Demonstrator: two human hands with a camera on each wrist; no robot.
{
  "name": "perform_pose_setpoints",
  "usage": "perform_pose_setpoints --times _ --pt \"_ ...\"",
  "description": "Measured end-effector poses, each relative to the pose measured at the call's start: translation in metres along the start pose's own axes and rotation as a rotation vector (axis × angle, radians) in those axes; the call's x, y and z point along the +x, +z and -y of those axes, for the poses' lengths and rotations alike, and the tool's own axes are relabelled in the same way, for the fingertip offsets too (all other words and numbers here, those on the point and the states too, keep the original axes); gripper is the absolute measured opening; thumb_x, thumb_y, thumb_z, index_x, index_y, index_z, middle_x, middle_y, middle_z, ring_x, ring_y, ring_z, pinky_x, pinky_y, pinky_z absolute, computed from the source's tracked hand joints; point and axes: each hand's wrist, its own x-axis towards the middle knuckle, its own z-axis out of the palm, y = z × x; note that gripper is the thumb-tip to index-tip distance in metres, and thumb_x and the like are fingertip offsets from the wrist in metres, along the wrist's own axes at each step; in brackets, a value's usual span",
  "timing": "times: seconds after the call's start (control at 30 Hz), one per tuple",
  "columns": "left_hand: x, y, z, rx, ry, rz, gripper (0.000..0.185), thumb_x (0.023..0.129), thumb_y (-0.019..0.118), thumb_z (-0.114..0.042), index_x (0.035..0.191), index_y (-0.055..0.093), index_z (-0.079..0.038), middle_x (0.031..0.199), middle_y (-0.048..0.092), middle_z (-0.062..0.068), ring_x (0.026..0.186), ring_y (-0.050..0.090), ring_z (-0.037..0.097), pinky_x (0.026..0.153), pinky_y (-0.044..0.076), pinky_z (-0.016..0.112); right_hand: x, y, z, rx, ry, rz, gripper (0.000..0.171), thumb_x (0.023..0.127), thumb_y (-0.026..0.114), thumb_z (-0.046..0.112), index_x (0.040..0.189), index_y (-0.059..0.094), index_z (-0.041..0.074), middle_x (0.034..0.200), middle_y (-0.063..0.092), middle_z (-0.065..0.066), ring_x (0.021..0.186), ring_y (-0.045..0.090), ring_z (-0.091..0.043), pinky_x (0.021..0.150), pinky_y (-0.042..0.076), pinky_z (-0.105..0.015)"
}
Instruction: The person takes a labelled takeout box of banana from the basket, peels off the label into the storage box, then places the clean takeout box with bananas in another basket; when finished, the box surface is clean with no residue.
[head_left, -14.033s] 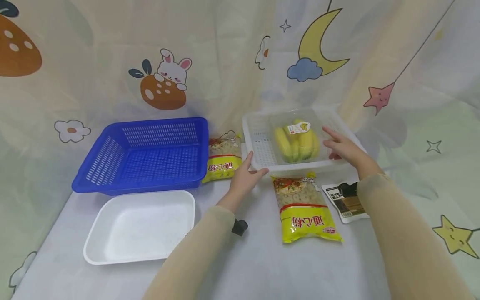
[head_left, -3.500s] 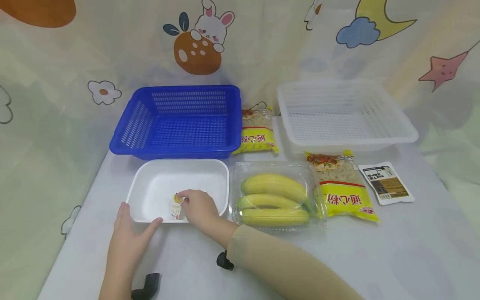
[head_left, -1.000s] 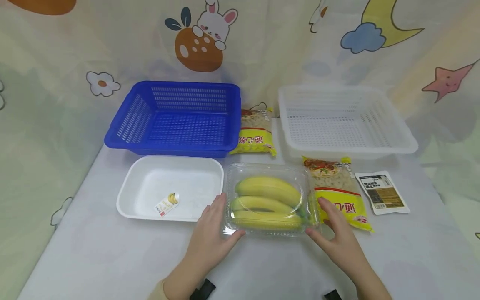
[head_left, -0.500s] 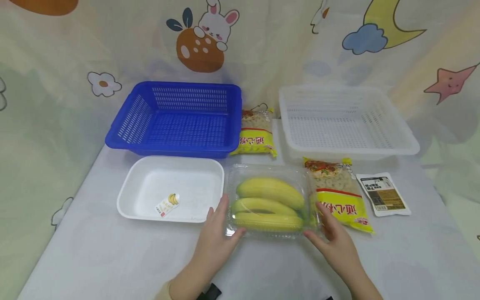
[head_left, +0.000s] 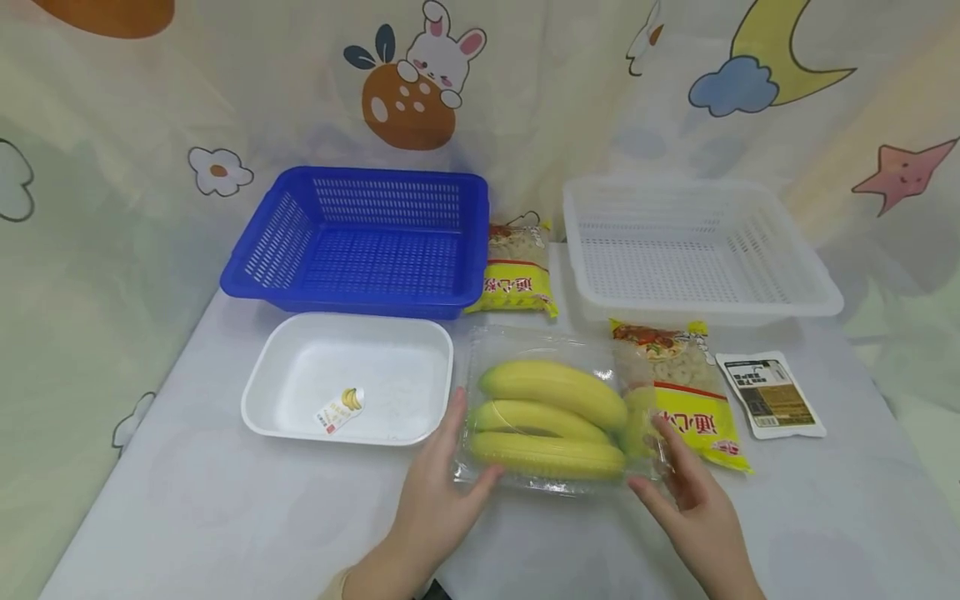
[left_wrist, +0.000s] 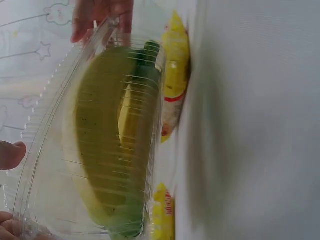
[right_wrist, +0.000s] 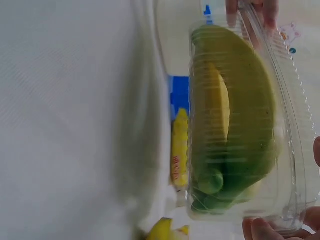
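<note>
A clear plastic clamshell box [head_left: 551,346] with yellow bananas [head_left: 551,392] inside is held between both hands. In both wrist views it hangs slightly above the tabletop. My left hand [head_left: 438,487] grips its left end, with the thumb at the near edge. At the other end my right hand [head_left: 697,504] pinches the rim, fingers beyond and thumb in front. Left of the box, a white tray [head_left: 288,367] contains a peeled banana label [head_left: 340,410]. Just beyond my right hand lies a pasta bag [head_left: 693,417], partly covered by the box.
At the back left stands a blue basket [head_left: 360,304], with another pasta bag [head_left: 517,279] beside it. A white basket [head_left: 712,308] is at the back right. One flat pouch [head_left: 772,396] lies at the right. A printed curtain [head_left: 540,108] hangs behind the table.
The banana box came out of the white basket onto the table, and its label ended up in the tray. In the last half second both hands have lifted the box towards me.
</note>
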Motion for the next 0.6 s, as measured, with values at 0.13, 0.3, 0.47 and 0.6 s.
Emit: perform_pose_setpoints --times 0.13,0.3,0.47,0.6 --pt "0.003 -0.012 -0.006 -0.009 0.032 -0.010 0.086 0.068 0.076 -0.020 0.140 0.031 -0.006 0.143 0.038 0.007 0.126 0.044 0.023 0.102 0.038 0.036 -0.003 0.000 0.009 0.162 -0.133 -0.049 0.074 0.079 0.063 -0.006 0.142 0.028 0.007 0.144 0.033 0.010 0.124 0.032 0.015 0.092 0.034 -0.001" --pt "0.017 -0.036 -0.008 0.001 0.074 -0.056 0.086 0.070 0.075 -0.021 0.141 0.029 -0.006 0.141 0.040 0.010 0.121 0.048 0.027 0.098 0.042 0.042 0.011 0.004 0.032 0.377 -0.362 -0.043 0.076 0.071 0.059 -0.023 0.138 0.030 -0.005 0.142 0.037 0.005 0.126 0.038 0.003 0.096 0.036 -0.008" --pt "0.039 -0.063 -0.001 0.028 0.075 -0.114 0.087 0.068 0.077 -0.021 0.140 0.032 -0.006 0.140 0.042 0.010 0.115 0.053 0.029 0.097 0.043 0.041 0.036 0.011 0.068 0.320 -0.395 -0.030 0.073 0.072 0.062 -0.018 0.138 0.033 -0.002 0.142 0.036 -0.009 0.129 0.036 -0.005 0.097 0.034 -0.007" --pt "0.060 -0.085 0.006 0.037 0.030 -0.121 0.085 0.069 0.077 -0.017 0.140 0.032 -0.006 0.141 0.040 0.009 0.121 0.049 0.027 0.099 0.042 0.036 0.057 0.020 0.098 0.170 -0.300 -0.011 0.069 0.078 0.067 0.001 0.139 0.034 0.005 0.144 0.034 -0.008 0.131 0.035 -0.015 0.097 0.033 -0.005"
